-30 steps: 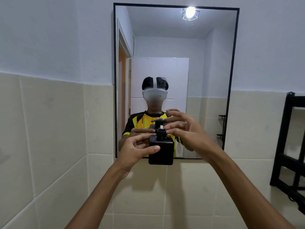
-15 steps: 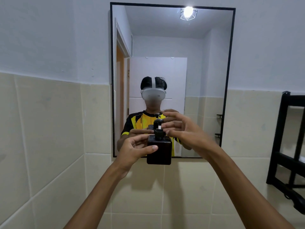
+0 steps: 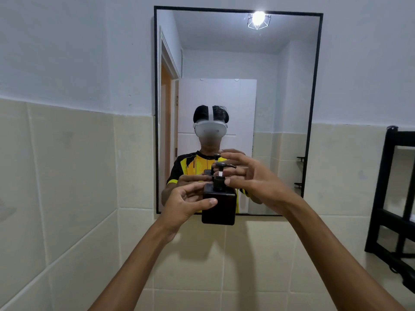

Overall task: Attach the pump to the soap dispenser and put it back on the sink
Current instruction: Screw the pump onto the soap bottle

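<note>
A dark square soap dispenser bottle is held up in the air in front of the mirror. My left hand grips its left side, thumb across the front. A black pump with a white stem section sits upright in the bottle's neck. My right hand is at the pump from the right, its fingertips touching the pump's collar and head. The sink is out of view.
A black-framed mirror hangs on the wall straight ahead and reflects a person with both hands and the bottle. Cream tiles cover the lower wall. A black metal rack stands at the right edge.
The bottle and both hands have stayed at about the same height. My right hand's fingers have shifted slightly around the pump. The view has drifted a little.
</note>
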`<control>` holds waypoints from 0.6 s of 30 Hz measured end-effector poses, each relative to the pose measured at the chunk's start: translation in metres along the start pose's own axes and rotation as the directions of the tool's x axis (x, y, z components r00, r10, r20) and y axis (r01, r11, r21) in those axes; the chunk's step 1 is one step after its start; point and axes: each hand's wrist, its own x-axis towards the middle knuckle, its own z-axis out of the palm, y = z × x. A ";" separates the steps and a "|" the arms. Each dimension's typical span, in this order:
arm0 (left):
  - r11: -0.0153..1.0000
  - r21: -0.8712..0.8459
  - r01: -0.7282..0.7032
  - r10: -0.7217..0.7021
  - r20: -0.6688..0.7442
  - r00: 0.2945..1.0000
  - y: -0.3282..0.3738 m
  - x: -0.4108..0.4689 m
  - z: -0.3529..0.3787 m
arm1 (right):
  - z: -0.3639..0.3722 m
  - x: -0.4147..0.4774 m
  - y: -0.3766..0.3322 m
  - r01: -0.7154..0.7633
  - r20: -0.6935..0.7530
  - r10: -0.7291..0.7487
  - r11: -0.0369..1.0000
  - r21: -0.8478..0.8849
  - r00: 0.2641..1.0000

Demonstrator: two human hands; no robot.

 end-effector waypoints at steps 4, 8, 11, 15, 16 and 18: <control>1.000 0.014 -0.006 0.006 -0.001 1.000 0.001 -0.001 -0.002 | -0.002 0.000 0.002 0.014 0.000 -0.014 0.997 -0.069 1.000; 1.000 0.016 -0.020 0.020 0.003 1.000 0.003 -0.002 -0.001 | -0.003 0.001 0.004 0.001 0.027 0.000 0.999 -0.053 1.000; 1.000 0.011 -0.017 0.017 0.001 1.000 0.003 -0.002 -0.001 | -0.002 0.002 0.002 0.026 0.053 -0.023 0.997 -0.069 0.998; 1.000 0.008 -0.007 0.007 0.002 1.000 0.003 -0.001 0.000 | -0.001 0.005 0.008 0.050 0.031 -0.047 0.993 -0.111 0.998; 1.000 0.007 -0.005 0.005 -0.004 1.000 0.003 -0.001 0.000 | 0.000 0.006 0.010 0.048 0.012 -0.047 0.991 -0.125 0.999; 1.000 0.011 -0.005 0.005 -0.019 1.000 0.001 0.000 0.002 | 0.001 0.008 0.013 0.047 -0.036 -0.053 0.987 -0.154 0.998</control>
